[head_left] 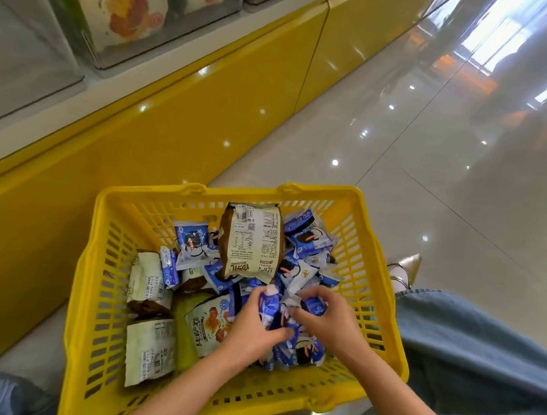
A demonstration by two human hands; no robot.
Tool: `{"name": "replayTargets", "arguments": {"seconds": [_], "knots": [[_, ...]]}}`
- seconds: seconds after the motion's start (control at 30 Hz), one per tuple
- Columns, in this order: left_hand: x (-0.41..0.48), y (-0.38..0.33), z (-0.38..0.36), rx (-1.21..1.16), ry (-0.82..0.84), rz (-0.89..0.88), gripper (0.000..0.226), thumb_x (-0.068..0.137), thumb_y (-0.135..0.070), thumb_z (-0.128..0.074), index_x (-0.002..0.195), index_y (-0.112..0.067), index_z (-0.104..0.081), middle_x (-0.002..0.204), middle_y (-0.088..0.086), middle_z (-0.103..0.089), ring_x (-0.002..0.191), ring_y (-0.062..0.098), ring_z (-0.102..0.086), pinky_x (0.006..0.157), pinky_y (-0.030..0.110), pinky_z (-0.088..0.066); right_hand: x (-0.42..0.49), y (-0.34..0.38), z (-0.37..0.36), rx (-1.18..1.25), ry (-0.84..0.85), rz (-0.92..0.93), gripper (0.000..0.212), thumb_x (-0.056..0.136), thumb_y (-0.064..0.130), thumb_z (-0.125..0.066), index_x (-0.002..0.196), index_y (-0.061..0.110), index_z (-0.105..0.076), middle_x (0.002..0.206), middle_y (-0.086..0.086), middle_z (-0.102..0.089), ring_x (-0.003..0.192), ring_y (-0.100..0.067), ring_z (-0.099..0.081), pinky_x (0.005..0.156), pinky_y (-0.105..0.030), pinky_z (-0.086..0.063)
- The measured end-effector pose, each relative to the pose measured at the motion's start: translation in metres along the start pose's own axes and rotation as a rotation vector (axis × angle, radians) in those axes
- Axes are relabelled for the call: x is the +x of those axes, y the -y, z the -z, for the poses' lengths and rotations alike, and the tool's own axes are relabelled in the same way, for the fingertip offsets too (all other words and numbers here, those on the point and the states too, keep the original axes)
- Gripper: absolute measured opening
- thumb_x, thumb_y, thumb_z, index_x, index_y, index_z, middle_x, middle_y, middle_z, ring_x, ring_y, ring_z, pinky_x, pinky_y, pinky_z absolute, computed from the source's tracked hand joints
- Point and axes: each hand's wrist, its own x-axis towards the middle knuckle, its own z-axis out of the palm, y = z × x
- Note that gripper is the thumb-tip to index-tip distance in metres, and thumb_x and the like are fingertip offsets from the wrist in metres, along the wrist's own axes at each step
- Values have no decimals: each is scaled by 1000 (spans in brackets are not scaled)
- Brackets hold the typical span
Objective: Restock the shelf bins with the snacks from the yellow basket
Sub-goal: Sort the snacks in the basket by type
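Note:
A yellow basket (389, 288) sits on the floor between my knees, full of snack packets. Several small blue-and-white packets (309, 242) fill its right half. Larger pale green and brown bags (251, 239) lie in the middle and left. Both hands are inside the basket. My left hand (251, 331) grips a bunch of blue packets (269, 306) that stick up from its fingers. My right hand (328, 312) curls round another blue packet (313, 305) right beside them. Clear shelf bins (117, 8) with printed snack bags stand at the upper left.
A glossy yellow shelf base (173, 120) runs along the left, close to the basket. Shiny tiled floor (441, 158) stretches to the right and ahead. My jeans-clad legs (485, 368) flank the basket, with a pointed shoe (406, 267) beside its right rim.

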Motion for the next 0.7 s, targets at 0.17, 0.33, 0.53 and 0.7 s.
{"name": "replayTargets", "arguments": {"seconds": [0.17,0.33,0.53,0.7], "knots": [[14,-41,-11,-44,-87,-244,56,77,-16,-74,113,-41,-39,111,-16,-59,98,-13,-55,74,1,-41,-5,23,32,116,-255,220,44,76,29,-75,114,28,-52,102,18,-62,89,3,-63,75,-14,-51],[42,-90,-13,128,-71,-340,71,90,-17,-57,144,-14,-10,145,6,-27,134,16,-29,111,30,-26,31,35,47,-41,-372,204,55,84,32,-66,132,14,-45,126,-5,-54,116,-22,-51,97,-38,-45],[46,-100,9,503,-19,-449,48,99,-27,-39,144,-21,-28,154,-5,-17,143,9,-4,113,27,-5,55,30,46,-174,-230,105,41,96,16,-49,135,6,-43,138,-11,-47,127,-26,-44,107,-38,-36],[2,-42,49,547,-103,-494,14,95,-26,-45,98,-36,-53,93,-22,-54,86,-8,-50,75,14,-41,16,29,30,-146,-485,411,22,96,21,-45,117,19,-52,110,6,-55,101,-9,-54,89,-31,-48]]}}
